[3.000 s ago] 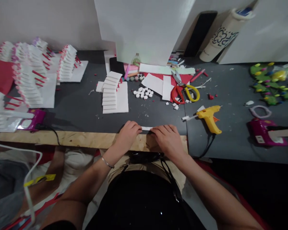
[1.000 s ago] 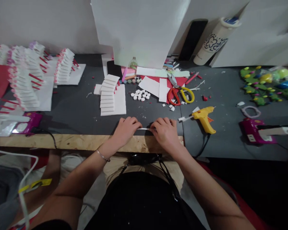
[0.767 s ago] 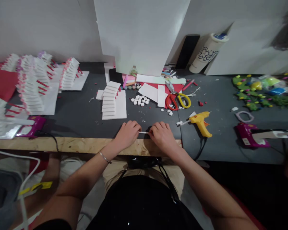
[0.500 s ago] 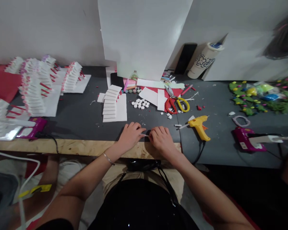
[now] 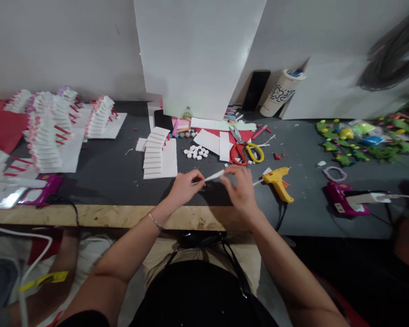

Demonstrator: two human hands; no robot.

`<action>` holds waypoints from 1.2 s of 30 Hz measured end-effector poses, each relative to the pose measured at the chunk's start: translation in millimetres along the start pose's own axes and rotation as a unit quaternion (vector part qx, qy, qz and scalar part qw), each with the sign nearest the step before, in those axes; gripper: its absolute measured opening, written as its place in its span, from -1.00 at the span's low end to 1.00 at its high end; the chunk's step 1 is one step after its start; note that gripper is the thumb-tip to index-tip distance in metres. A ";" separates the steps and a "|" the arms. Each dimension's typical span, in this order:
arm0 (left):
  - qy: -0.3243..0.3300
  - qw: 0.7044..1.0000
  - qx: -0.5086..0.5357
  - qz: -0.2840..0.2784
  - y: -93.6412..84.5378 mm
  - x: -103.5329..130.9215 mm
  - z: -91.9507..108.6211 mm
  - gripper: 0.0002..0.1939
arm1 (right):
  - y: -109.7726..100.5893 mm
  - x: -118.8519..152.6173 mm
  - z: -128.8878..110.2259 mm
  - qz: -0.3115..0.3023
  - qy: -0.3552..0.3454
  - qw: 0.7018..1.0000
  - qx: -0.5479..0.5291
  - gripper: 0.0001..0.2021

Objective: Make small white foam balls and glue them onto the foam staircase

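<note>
My left hand pinches a thin white strip, paper or foam, just above the dark tabletop near its front edge. The strip slants up to the right. By its far end is my right hand, thumb and fingers apart and slightly blurred; whether it touches the tip is unclear. Beyond my left hand lies a fan of overlapping white steps on a white base. Several small white discs are heaped beside it. A yellow glue gun rests right of my right hand.
Scissors lie on red and white paper pieces. White stepped models with red posts stand at left. Purple power strips sit on both sides. A tumbler and a phone lean at the back. Another person's arm is at left.
Both hands have lifted from the table edge and moved slightly apart. The strip, earlier mostly hidden between them, now shows in my left hand. My right fingers have spread. The view has shifted slightly.
</note>
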State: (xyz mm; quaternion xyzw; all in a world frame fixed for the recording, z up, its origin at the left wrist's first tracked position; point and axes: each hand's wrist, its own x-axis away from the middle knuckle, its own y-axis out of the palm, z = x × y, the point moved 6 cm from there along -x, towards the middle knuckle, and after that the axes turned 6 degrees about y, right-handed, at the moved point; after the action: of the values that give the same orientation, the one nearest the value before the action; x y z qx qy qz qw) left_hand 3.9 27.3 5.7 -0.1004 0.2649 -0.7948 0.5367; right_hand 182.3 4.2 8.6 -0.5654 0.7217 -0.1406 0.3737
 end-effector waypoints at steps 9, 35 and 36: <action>0.009 0.992 0.122 0.035 -11.2 -21.3 16.3 -0.89 | 27.6 -24.2 -2.2 -0.097 0.092 0.928 -0.347 -0.38; 0.093 0.991 -0.087 0.025 -10.5 9.5 44.8 -0.87 | 4.4 -11.1 -2.7 -0.125 0.180 0.868 -0.445 -0.65; 0.090 0.992 -0.085 0.034 -9.9 9.5 43.4 -0.88 | 4.2 -10.9 -3.0 -0.119 0.182 0.869 -0.445 -0.63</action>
State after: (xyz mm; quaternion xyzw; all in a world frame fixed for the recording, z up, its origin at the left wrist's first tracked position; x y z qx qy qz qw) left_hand 11.3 7.9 46.2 -0.0643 0.3823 -0.7562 0.5271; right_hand 178.1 14.9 12.1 -0.7176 0.6905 0.0516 -0.0755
